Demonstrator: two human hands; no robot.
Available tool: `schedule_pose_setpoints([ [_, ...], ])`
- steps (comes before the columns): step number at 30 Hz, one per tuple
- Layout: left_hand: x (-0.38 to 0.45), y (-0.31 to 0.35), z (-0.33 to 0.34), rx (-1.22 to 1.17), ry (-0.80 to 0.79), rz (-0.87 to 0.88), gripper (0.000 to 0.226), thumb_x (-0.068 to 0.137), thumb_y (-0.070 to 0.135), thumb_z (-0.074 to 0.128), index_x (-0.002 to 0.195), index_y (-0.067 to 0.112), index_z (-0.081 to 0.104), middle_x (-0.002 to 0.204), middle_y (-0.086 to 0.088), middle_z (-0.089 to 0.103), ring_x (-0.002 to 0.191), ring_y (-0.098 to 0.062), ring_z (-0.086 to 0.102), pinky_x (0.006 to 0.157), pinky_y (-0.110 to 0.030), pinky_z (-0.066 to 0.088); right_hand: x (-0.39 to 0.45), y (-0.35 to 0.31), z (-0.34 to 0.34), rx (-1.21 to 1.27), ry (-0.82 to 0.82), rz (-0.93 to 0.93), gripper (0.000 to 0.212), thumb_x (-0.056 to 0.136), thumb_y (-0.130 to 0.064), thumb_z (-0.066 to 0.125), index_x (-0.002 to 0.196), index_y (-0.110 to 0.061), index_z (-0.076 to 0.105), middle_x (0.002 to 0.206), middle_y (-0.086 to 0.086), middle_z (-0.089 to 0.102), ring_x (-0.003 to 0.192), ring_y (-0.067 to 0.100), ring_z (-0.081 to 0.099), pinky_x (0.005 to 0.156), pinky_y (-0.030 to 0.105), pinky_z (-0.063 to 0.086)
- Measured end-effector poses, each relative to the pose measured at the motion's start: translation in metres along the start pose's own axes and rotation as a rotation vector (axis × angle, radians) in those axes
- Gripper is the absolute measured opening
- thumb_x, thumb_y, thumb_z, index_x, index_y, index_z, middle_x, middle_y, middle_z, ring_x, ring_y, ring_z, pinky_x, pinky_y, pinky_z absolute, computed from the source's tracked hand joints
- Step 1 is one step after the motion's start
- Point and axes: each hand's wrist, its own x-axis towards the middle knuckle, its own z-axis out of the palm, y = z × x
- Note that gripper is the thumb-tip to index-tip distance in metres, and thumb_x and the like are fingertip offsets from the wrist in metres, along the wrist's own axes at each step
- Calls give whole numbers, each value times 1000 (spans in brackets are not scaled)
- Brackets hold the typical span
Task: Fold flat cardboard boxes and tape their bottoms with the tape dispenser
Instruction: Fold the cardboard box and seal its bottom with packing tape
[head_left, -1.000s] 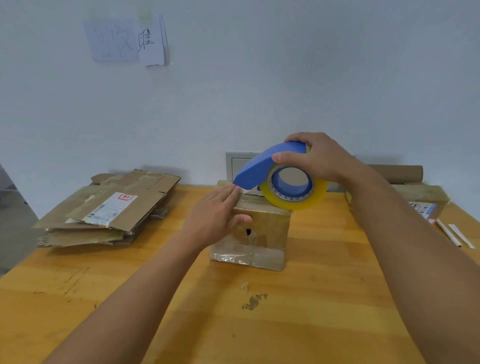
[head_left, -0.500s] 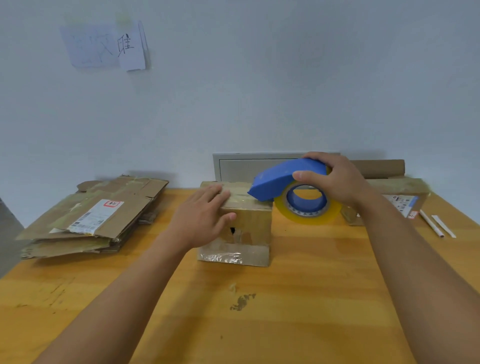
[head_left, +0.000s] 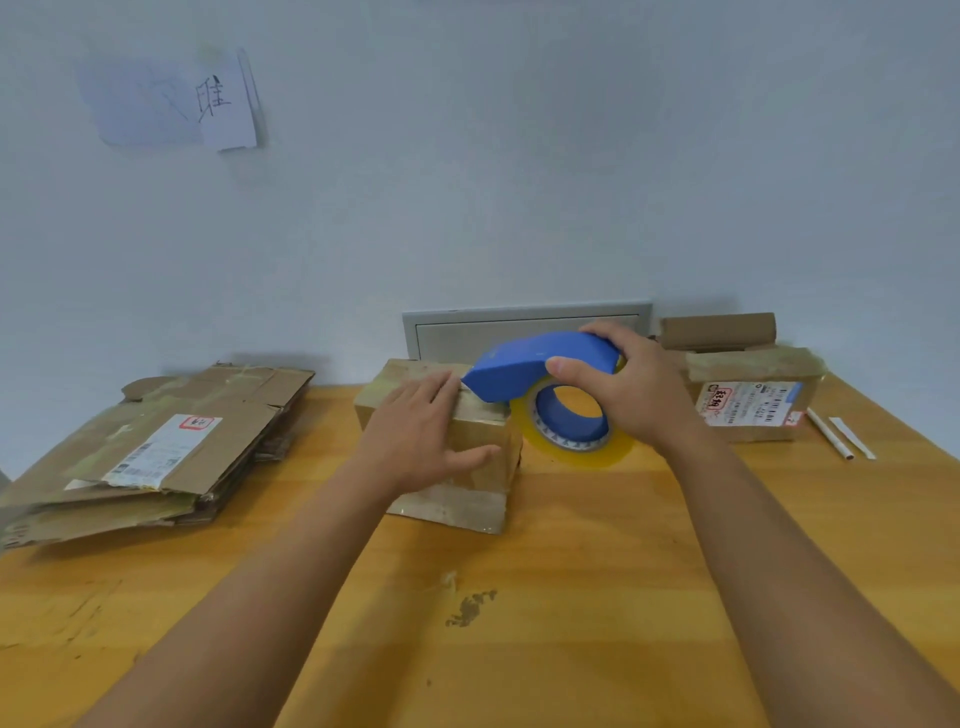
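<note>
The left hand (head_left: 423, 436) lies flat with straight fingers on top of the small folded box (head_left: 470, 499) at the centre of the frame, thumb hooked over its near face, pressing it down, while the right hand (head_left: 631, 387) is wrapped round the blue tape dispenser (head_left: 540, 364), thumb on the near side of its hood. The dispenser's nose sits at the box's upper right edge, just touching the left fingertips, with the yellowish tape roll (head_left: 576, 436) hanging off the right side of the box; so the pull, I'd judge, runs rightward and down that side, away from the holding hand. The box's long axis runs away from the viewer toward the wall. At left of the frame a stack of flat cardboard (head_left: 156, 457) carries a white shipping label with a red stamp, print too small to read. At right, a finished box (head_left: 753, 405) bears another label, likewise illegible. Upper left, a paper note (head_left: 171, 101) on the wall shows one handwritten character, "驻" perhaps.
</note>
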Motion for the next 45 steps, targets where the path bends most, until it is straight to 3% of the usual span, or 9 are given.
schedule_pose_setpoints([
  [3,3,18,4,51,26,-28,103,74,95,25,152,27,27,153,-1,38,142,-21,31,119,-41,23,-4,0,4,9,39,29,60,69,-72,64,115,-33,60,102,-18,59,89,2,58,64,15,42],
  [8,2,24,6,-52,245,74,73,84,69,40,136,20,54,136,-2,58,124,-22,54,103,-35,43,-9,1,1,11,13,30,68,64,-80,61,118,-39,56,106,-24,55,91,-3,57,63,11,42],
  [10,4,19,6,-63,230,110,71,85,65,41,141,21,50,138,-2,57,122,-22,55,100,-35,45,-11,3,1,16,-7,40,67,64,-80,61,118,-41,55,108,-24,54,93,-4,56,64,11,43],
  [15,9,0,6,-33,73,82,73,91,65,43,154,32,28,156,-4,37,144,-23,34,113,-37,31,-29,18,-10,76,37,67,65,63,-78,64,116,-42,57,108,-27,55,95,-11,54,67,11,42],
  [21,12,3,5,-20,9,98,66,91,72,30,152,50,18,159,-10,30,147,-25,27,116,-40,25,-55,33,-29,85,57,91,61,62,-77,65,114,-47,55,106,-36,53,99,-17,50,65,9,46],
  [24,15,3,7,-10,21,103,63,94,66,36,152,46,21,162,-7,24,150,-23,19,120,-40,17,-60,36,-24,75,38,115,69,64,-74,67,123,-41,54,113,-29,52,99,-12,53,70,13,44],
  [27,15,5,13,2,36,179,63,98,58,36,155,36,21,164,1,17,152,-17,10,122,-37,7,-64,38,-20,79,13,133,62,73,-65,73,127,-41,54,114,-31,51,101,-11,54,70,13,45],
  [38,18,-6,9,-46,-26,223,62,101,54,36,157,36,15,164,9,13,151,-13,14,119,-29,17,-90,27,-21,21,23,134,48,70,-74,63,111,-52,51,102,-35,57,98,-17,52,68,3,44],
  [45,21,-6,10,-52,-40,248,63,102,54,33,157,34,12,165,9,12,151,-12,11,119,-27,13,-61,26,-2,-191,-86,149,70,82,-64,68,141,-29,50,127,-6,56,102,14,55,73,21,43],
])
